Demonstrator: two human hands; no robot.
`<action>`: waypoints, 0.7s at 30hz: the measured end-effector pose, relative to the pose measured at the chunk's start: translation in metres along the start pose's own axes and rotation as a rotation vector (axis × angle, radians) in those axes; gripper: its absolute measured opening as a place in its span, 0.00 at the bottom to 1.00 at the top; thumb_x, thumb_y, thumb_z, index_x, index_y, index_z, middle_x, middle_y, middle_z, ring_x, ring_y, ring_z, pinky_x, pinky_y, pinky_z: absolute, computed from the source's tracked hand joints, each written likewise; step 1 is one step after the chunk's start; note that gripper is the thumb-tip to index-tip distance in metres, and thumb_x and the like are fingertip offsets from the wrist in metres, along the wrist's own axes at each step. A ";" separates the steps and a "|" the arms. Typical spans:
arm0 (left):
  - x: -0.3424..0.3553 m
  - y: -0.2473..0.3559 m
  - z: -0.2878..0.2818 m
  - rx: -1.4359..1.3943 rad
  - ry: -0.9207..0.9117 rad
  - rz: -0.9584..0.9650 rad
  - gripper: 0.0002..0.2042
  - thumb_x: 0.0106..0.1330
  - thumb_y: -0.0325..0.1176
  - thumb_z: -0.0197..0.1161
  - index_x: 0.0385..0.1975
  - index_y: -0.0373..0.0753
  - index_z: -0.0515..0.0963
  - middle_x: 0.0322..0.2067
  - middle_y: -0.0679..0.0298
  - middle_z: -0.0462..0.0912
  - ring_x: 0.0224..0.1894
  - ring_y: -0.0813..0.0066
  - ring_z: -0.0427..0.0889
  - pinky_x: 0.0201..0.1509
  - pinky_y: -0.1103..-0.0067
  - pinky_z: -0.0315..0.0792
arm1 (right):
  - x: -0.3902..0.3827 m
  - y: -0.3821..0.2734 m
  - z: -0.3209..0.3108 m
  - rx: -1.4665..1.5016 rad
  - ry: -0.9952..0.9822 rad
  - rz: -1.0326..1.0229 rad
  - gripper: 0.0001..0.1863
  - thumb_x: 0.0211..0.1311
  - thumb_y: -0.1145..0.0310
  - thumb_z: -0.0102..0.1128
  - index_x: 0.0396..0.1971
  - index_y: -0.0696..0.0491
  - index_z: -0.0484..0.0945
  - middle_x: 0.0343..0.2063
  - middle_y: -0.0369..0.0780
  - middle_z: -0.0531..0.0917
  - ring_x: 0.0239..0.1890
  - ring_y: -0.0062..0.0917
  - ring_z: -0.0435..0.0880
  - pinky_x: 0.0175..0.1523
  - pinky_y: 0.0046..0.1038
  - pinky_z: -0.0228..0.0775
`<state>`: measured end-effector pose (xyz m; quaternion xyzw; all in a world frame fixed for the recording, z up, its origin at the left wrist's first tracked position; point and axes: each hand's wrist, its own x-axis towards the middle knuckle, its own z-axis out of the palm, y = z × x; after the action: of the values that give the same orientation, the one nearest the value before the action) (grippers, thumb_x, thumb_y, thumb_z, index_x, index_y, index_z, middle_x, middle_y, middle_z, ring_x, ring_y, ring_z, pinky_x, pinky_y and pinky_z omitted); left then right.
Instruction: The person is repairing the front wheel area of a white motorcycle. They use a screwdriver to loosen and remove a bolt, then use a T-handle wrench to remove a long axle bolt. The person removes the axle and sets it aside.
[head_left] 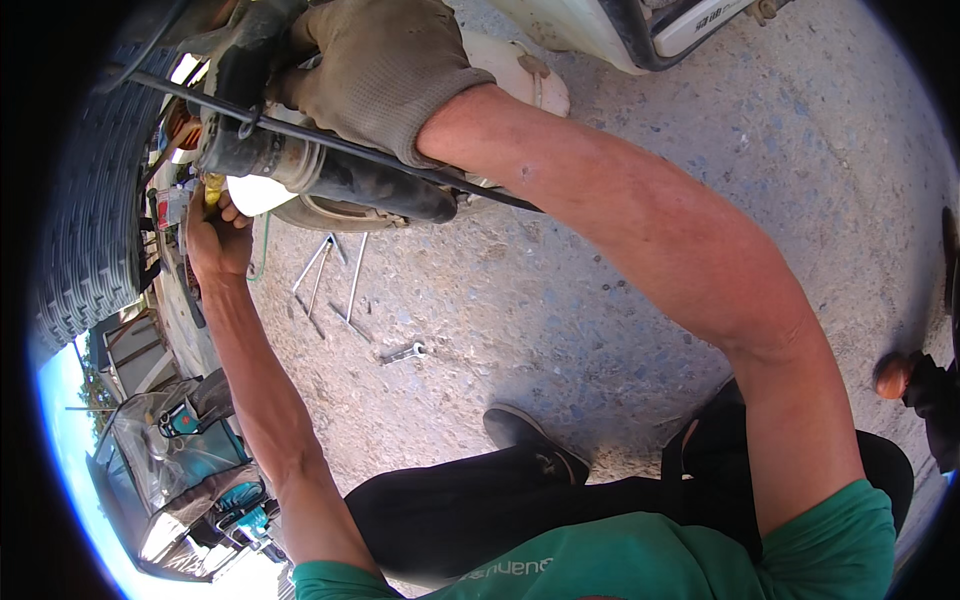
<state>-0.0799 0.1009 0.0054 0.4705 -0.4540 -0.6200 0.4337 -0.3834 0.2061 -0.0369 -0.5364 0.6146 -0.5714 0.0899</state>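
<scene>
In the head view, the gloved right hand (385, 70) is gripping the dirty grease gun (320, 170) near the top of the frame, beside the tyre (90, 200). The bare left hand (215, 235) is pinching the gun's yellow tip (212, 188) against the wheel hub. Long metal rods (330, 280) and a small wrench (403, 352) are lying on the gravel ground (560, 300) below.

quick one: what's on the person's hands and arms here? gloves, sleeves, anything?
Right hand wears a tan knit work glove, grimy, with a ribbed cuff ending at the wrist. Left hand is bare, no glove. Both forearms are uncovered; short green shirt sleeves end above the elbows. No watch or bands visible.
</scene>
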 end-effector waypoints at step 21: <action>0.002 0.000 -0.001 -0.003 0.010 -0.029 0.16 0.81 0.43 0.41 0.42 0.39 0.74 0.25 0.71 0.69 0.23 0.82 0.65 0.26 0.82 0.61 | -0.040 0.020 -0.061 0.248 0.156 -0.202 0.15 0.57 0.64 0.66 0.41 0.57 0.84 0.33 0.46 0.85 0.37 0.33 0.85 0.44 0.34 0.76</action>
<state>-0.0790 0.0984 0.0052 0.4797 -0.4440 -0.6245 0.4275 -0.4223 0.2684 -0.0530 -0.5343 0.4873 -0.6889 0.0497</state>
